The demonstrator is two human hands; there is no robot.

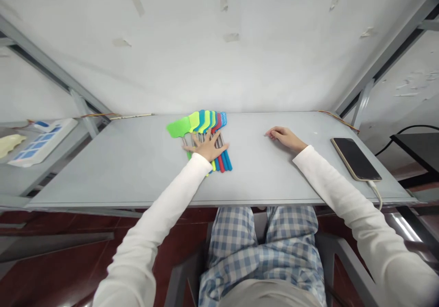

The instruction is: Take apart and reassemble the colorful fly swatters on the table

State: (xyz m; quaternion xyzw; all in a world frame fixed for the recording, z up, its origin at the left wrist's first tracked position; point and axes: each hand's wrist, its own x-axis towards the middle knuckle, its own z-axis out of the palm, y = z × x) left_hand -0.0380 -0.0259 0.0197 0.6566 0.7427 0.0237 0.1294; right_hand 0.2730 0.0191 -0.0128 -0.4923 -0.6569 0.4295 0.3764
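A row of overlapping fly swatters [180, 126] lies fanned out on the grey table, left of the middle. Their flat heads are green, yellow-green, blue and red, and the rightmost blue head [223, 119] has a mesh pattern. Metal shafts lead to coloured handles [225, 161] pointing toward me. My left hand [206, 148] rests flat across the shafts with its fingers spread, hiding parts of them. On the bare tabletop to the right lies my right hand [283, 136], its fingers loosely curled together with nothing visible in them.
A phone [356, 158] with a white cable [375, 190] plugged in lies at the table's right end. Behind the table [123, 161] stands a white wall [219, 78] with tape scraps. At far left, a white and blue object [43, 142] sits on another surface.
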